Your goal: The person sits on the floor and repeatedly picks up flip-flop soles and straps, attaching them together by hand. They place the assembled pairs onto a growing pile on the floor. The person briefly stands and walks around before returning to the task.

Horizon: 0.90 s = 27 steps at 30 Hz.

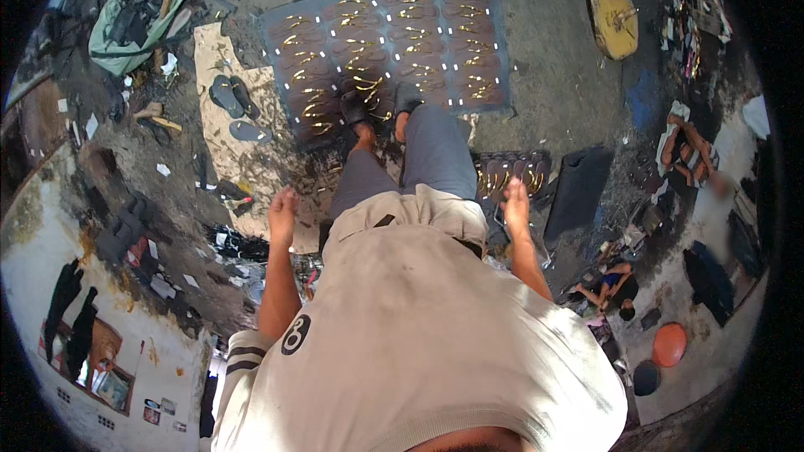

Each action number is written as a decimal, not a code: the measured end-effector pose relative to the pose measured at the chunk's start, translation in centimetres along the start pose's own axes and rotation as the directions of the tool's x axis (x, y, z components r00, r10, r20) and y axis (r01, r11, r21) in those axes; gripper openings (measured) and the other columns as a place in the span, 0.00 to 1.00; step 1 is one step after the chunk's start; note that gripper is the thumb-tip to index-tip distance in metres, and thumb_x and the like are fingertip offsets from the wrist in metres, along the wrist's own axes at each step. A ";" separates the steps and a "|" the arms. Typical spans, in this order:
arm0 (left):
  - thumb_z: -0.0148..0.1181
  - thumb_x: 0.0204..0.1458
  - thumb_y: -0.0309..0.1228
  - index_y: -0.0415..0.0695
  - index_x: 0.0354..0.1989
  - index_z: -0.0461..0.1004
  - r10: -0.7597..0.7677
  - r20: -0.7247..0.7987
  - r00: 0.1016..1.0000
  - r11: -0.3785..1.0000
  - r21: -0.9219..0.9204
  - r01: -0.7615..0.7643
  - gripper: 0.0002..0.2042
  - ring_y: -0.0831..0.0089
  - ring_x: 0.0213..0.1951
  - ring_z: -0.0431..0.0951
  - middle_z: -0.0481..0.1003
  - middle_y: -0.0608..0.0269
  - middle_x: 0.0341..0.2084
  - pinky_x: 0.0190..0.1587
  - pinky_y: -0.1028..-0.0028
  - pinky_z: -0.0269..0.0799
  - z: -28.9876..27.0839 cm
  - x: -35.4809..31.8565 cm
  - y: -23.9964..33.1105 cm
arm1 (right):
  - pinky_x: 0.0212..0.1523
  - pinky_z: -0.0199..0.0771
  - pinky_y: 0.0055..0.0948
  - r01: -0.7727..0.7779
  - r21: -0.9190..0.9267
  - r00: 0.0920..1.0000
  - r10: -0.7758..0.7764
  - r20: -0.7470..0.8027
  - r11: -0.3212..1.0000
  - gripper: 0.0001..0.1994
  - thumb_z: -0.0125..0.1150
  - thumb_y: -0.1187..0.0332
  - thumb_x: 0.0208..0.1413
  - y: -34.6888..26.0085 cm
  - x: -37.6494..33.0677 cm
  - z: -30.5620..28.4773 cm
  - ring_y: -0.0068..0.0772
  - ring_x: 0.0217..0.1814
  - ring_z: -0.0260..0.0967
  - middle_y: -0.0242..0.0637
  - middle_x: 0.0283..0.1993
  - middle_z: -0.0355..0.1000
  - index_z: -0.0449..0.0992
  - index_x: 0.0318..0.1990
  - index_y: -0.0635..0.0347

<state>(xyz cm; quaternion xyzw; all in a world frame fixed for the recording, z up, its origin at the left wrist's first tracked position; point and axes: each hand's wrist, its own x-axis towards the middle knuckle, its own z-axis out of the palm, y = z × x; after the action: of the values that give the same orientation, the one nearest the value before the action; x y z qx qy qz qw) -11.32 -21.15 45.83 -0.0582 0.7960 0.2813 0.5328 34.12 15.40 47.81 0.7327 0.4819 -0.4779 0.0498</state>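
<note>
I stand looking down my own body at a dirty concrete floor. My left hand [282,211] hangs at my side with fingers loosely apart, holding nothing. My right hand [516,201] hangs the same way, empty, above a small dark board of sandal soles [512,172]. In front of my feet [381,109] lies a large dark board [387,46] covered with several rows of sandal soles with gold straps.
A cardboard sheet [219,100] with loose dark soles lies to the left. A green bag [134,12] sits at the far left, a yellow round object [614,21] at the far right. Two people sit or lie on the floor at right [691,151], [607,285]. An orange disc [669,344] lies nearby.
</note>
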 end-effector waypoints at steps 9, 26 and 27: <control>0.54 0.61 0.40 0.47 0.57 0.68 -0.046 -0.052 0.998 0.947 -0.319 0.027 0.19 0.81 0.37 0.74 0.75 0.71 0.37 0.39 0.78 0.69 10.5 -1.0 7.0 | 0.51 0.69 0.37 -0.004 0.076 0.994 -0.005 0.111 0.997 0.29 0.45 0.44 0.63 -3.8 3.8 -7.3 0.35 0.57 0.66 0.38 0.58 0.66 0.63 0.64 0.53; 0.57 0.59 0.43 0.47 0.56 0.70 0.034 -0.111 0.993 0.882 -0.465 -0.082 0.20 0.81 0.32 0.73 0.74 0.71 0.37 0.37 0.78 0.69 15.5 0.5 21.8 | 0.51 0.69 0.28 0.132 -0.005 0.982 -0.130 0.138 0.991 0.26 0.57 0.54 0.61 -3.8 14.9 -11.9 0.29 0.48 0.69 0.38 0.50 0.71 0.66 0.59 0.63; 0.56 0.59 0.42 0.45 0.56 0.70 0.037 -0.160 0.986 0.907 -0.409 -0.100 0.20 0.80 0.35 0.73 0.75 0.70 0.38 0.38 0.77 0.70 15.8 0.4 21.2 | 0.51 0.69 0.28 0.067 0.031 0.985 -0.071 0.159 0.997 0.25 0.57 0.54 0.62 -5.2 15.3 -11.7 0.29 0.48 0.69 0.38 0.51 0.71 0.66 0.60 0.62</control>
<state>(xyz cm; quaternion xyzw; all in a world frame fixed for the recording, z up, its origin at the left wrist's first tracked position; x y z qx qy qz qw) -6.96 4.70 49.33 -0.1628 0.7569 0.4576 0.4372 39.08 34.47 44.66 0.6754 0.4956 -0.5425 0.0624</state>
